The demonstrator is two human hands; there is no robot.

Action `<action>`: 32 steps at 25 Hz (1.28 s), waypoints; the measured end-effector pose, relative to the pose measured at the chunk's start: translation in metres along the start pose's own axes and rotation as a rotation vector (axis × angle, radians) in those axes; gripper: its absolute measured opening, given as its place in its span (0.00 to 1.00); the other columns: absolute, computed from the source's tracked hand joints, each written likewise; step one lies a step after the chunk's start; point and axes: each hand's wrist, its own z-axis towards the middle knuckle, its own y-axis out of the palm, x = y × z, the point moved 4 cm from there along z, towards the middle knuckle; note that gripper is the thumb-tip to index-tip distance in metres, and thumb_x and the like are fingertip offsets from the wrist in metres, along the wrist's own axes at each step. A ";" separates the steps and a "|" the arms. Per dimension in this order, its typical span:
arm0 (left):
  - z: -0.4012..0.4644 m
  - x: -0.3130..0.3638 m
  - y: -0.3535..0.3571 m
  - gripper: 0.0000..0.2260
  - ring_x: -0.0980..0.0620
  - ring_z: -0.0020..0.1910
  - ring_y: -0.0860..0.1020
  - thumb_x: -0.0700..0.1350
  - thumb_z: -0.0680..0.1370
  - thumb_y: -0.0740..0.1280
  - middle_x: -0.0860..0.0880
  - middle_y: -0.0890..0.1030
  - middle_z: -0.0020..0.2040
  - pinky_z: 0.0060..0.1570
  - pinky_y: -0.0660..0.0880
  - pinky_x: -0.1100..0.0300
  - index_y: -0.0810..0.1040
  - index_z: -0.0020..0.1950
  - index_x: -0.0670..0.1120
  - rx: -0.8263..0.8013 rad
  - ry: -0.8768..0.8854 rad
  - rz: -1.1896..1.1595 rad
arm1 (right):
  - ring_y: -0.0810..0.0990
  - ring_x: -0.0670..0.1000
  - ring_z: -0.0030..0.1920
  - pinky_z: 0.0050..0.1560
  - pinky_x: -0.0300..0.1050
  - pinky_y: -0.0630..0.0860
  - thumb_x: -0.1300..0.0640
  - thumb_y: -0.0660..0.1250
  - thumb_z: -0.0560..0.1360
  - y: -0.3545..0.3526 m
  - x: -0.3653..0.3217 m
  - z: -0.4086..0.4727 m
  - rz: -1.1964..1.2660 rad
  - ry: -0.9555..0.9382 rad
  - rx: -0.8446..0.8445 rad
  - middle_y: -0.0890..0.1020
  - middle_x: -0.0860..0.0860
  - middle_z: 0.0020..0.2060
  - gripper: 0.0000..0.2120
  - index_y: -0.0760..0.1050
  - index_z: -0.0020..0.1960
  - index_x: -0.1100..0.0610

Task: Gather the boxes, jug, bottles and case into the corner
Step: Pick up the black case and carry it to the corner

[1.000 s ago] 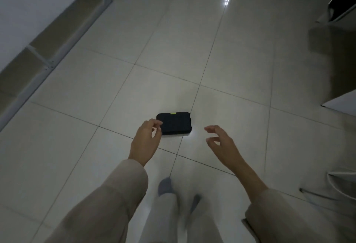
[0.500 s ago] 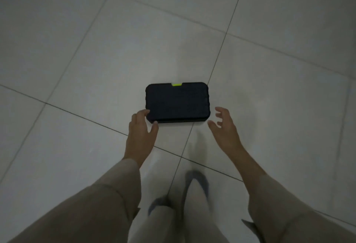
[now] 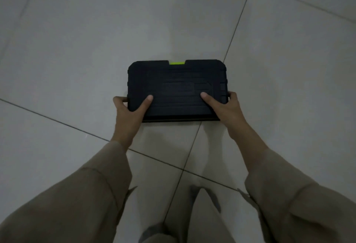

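Head view: the left hand (image 3: 128, 111) grips the near left corner of a black ribbed case (image 3: 176, 88) — thumb on the lid, fingers curled round its left edge. The case lies flat on the pale tiled floor (image 3: 77, 40), a lime-green latch (image 3: 177, 62) on its far edge. The right hand (image 3: 226, 108) holds the near right corner the same way — thumb on top, fingers wrapped round the right side. Beige sleeves (image 3: 96, 194) cover both forearms.
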 end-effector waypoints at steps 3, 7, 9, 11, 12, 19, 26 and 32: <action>-0.012 0.018 -0.008 0.24 0.55 0.50 0.75 0.55 0.71 0.71 0.46 0.73 0.56 0.46 0.73 0.64 0.61 0.56 0.47 -0.046 -0.007 0.021 | 0.74 0.42 0.47 0.42 0.32 0.71 0.46 0.74 0.66 -0.011 -0.009 -0.021 0.031 0.010 -0.033 0.73 0.43 0.47 0.29 0.62 0.58 0.53; -0.067 0.066 -0.022 0.24 0.47 0.56 0.76 0.53 0.70 0.72 0.50 0.73 0.53 0.57 0.76 0.50 0.61 0.56 0.49 -0.095 -0.012 -0.010 | 0.77 0.44 0.49 0.48 0.40 0.77 0.48 0.75 0.67 -0.045 -0.029 -0.093 0.154 0.034 -0.016 0.75 0.47 0.50 0.27 0.63 0.57 0.54; -0.105 0.109 -0.028 0.24 0.47 0.57 0.76 0.52 0.70 0.72 0.52 0.73 0.51 0.59 0.76 0.49 0.62 0.56 0.49 -0.128 0.036 -0.013 | 0.78 0.46 0.52 0.54 0.46 0.77 0.48 0.74 0.66 -0.071 -0.049 -0.140 0.233 0.052 0.020 0.76 0.48 0.52 0.27 0.64 0.57 0.53; -0.147 0.158 -0.032 0.24 0.49 0.55 0.76 0.50 0.69 0.73 0.52 0.73 0.51 0.59 0.75 0.50 0.62 0.56 0.49 -0.186 0.084 -0.003 | 0.78 0.48 0.54 0.58 0.49 0.76 0.44 0.75 0.64 -0.101 -0.072 -0.192 0.285 0.064 0.077 0.76 0.48 0.53 0.30 0.64 0.58 0.52; -0.170 0.185 -0.034 0.24 0.50 0.54 0.77 0.50 0.69 0.73 0.52 0.74 0.51 0.58 0.75 0.52 0.62 0.56 0.49 -0.221 0.109 0.002 | 0.77 0.49 0.56 0.60 0.51 0.76 0.42 0.75 0.61 -0.117 -0.087 -0.220 0.312 0.066 0.112 0.76 0.49 0.54 0.33 0.64 0.58 0.52; -0.355 0.350 -0.048 0.23 0.53 0.49 0.77 0.48 0.70 0.72 0.51 0.75 0.50 0.53 0.76 0.55 0.61 0.55 0.49 -0.534 0.292 0.084 | 0.81 0.51 0.48 0.57 0.53 0.78 0.52 0.75 0.66 -0.232 -0.181 -0.445 0.553 -0.021 0.436 0.80 0.50 0.47 0.25 0.65 0.55 0.54; -0.560 0.440 -0.064 0.24 0.55 0.51 0.77 0.47 0.70 0.70 0.54 0.74 0.50 0.49 0.76 0.59 0.61 0.61 0.50 -0.811 0.499 0.141 | 0.82 0.53 0.49 0.56 0.54 0.79 0.52 0.75 0.66 -0.316 -0.205 -0.668 0.752 -0.138 0.709 0.79 0.51 0.47 0.24 0.65 0.55 0.51; -0.726 0.409 -0.060 0.32 0.56 0.60 0.75 0.53 0.65 0.70 0.60 0.75 0.60 0.58 0.75 0.53 0.64 0.68 0.61 -1.225 0.591 0.225 | 0.83 0.55 0.49 0.53 0.56 0.80 0.49 0.75 0.66 -0.339 -0.128 -0.850 0.931 -0.167 1.076 0.79 0.56 0.52 0.20 0.69 0.53 0.47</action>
